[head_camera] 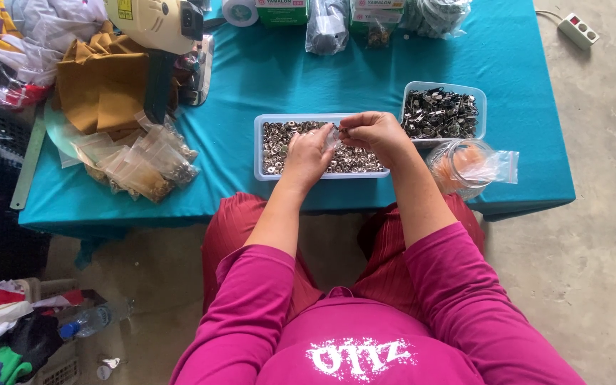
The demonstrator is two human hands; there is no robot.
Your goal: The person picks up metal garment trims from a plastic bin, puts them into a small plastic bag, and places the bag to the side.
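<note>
My left hand [308,153] and my right hand [376,134] meet over a pale blue tray [258,153] filled with small silver metal rings. Between their fingertips they pinch a small clear plastic bag [332,137], which is partly hidden by the fingers. A second pale blue tray [480,100] of darker metal clips stands just right of my right hand. Both trays rest on a table covered in teal cloth [251,71].
A pile of small filled clear bags [144,160] lies at the left, beside folded brown fabric [101,85] and a cream machine [155,21]. A clear bag around a round container [468,167] sits at the right front. Boxes and bags line the far edge. A power strip [577,30] lies on the floor.
</note>
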